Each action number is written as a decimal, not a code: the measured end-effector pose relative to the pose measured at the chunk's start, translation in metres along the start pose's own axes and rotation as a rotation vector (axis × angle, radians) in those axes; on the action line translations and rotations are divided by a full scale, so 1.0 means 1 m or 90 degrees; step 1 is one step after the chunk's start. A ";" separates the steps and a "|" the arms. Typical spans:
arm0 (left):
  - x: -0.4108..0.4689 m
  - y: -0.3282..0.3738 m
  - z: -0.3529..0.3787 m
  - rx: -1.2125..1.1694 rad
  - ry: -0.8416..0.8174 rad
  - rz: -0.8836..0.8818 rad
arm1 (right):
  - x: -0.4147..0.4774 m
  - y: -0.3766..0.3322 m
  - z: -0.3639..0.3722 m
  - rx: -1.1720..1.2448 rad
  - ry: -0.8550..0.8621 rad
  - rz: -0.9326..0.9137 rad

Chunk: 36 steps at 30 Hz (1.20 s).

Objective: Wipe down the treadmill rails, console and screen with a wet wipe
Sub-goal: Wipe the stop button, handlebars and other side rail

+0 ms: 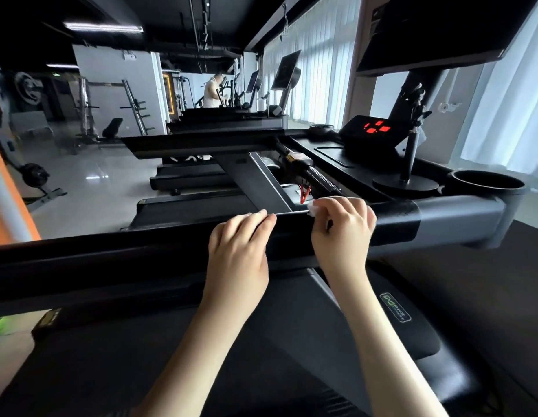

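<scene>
A thick black treadmill rail (111, 260) runs across the view from left to right. My left hand (239, 251) rests over the rail's top, fingers laid flat along its far edge. Just to its right, my right hand (342, 233) curls over the same rail and pinches a small white wet wipe (313, 208) against the rail's top edge. Beyond lie the black console (330, 152) with red lit digits (374, 127) and, at the top right, the underside of the dark screen (427, 34).
A phone stand (407, 164) on a round base sits on the console, beside a round cup holder (487, 183). A red safety clip (303, 195) hangs behind the rail. More treadmills, weight racks and a distant person (212, 91) fill the gym behind.
</scene>
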<state>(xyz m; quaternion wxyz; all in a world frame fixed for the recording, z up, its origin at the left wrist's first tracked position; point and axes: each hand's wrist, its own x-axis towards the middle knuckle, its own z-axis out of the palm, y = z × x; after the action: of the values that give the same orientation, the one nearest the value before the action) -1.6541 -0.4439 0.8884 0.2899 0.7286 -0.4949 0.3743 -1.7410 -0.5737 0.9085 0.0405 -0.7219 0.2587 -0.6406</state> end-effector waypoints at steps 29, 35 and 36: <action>-0.010 -0.006 -0.009 0.065 0.031 -0.112 | -0.049 0.025 -0.019 0.068 0.040 -0.052; -0.013 -0.011 -0.010 0.064 0.026 -0.081 | -0.058 0.025 -0.019 0.064 0.016 0.059; -0.013 -0.012 -0.010 0.067 0.025 -0.077 | -0.060 0.024 -0.018 0.056 0.030 0.099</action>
<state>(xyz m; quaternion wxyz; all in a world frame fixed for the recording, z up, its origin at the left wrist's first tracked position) -1.6484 -0.4253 0.8825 0.2828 0.7639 -0.4242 0.3957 -1.7686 -0.5642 0.8477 0.1157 -0.6818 0.2862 -0.6632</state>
